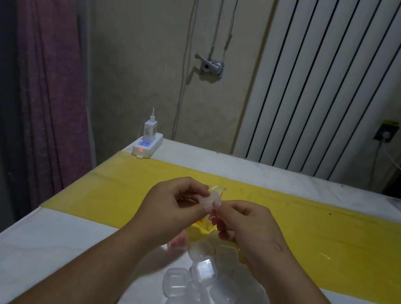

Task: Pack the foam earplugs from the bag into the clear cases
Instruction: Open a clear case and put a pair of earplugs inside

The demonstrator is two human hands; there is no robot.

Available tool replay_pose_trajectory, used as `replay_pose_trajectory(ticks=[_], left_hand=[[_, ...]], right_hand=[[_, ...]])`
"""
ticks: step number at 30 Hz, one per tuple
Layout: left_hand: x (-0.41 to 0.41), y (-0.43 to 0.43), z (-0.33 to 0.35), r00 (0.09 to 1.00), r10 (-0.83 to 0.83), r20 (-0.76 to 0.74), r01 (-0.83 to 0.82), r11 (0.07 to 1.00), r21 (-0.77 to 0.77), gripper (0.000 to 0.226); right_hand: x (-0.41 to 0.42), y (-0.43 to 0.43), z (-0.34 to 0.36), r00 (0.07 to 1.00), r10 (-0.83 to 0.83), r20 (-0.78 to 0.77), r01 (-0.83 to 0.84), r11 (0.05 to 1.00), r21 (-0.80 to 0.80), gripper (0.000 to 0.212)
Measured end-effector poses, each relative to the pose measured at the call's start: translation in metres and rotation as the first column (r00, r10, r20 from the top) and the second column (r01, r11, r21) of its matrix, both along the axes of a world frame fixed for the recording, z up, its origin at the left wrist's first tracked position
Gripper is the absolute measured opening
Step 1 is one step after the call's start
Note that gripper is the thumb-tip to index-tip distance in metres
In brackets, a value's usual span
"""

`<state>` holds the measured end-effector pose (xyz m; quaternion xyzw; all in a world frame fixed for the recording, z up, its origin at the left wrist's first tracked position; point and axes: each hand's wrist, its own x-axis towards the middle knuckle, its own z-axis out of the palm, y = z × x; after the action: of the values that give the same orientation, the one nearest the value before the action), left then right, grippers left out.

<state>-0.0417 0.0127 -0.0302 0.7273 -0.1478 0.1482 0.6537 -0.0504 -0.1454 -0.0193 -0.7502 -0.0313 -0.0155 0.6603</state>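
Observation:
Both my hands are raised above the table's middle. My left hand [173, 207] and my right hand [248, 225] together pinch a small clear case [209, 200] between their fingertips. My right hand also seems to hold a clear bag [212, 218] with a red strip and yellow earplugs, which hangs below the fingers. A pile of several clear cases [203, 289] lies on the table under my forearms. Whether the held case is open or closed I cannot tell.
The white table [58, 240] has a yellow strip [324, 236] across it. A white power strip [146, 145] with a charger plugged in sits at the far left corner. A radiator [333, 80] stands behind, and a pink curtain [51, 66] hangs at the left.

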Motion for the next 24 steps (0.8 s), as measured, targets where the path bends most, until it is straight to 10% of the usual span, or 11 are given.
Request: replay_pose_trajectory(ticks=[11, 18, 24], left_hand=[[-0.001, -0.004, -0.003, 0.989, 0.101, 0.104, -0.117, 0.978, 0.170, 0.015], [0.000, -0.001, 0.006, 0.988, 0.135, -0.072, -0.144, 0.981, -0.133, 0.036], [-0.003, -0.001, 0.007, 0.991, -0.025, -0.133, 0.020, 0.999, -0.036, 0.045]], right_hand=[[0.001, 0.004, -0.001, 0.998, -0.037, 0.043, 0.043, 0.991, -0.130, 0.016], [0.002, 0.005, -0.003, 0.994, -0.061, 0.095, 0.074, 0.987, -0.139, 0.015], [0.003, -0.002, 0.000, 0.989, -0.080, 0.125, 0.085, 0.996, -0.028, 0.013]])
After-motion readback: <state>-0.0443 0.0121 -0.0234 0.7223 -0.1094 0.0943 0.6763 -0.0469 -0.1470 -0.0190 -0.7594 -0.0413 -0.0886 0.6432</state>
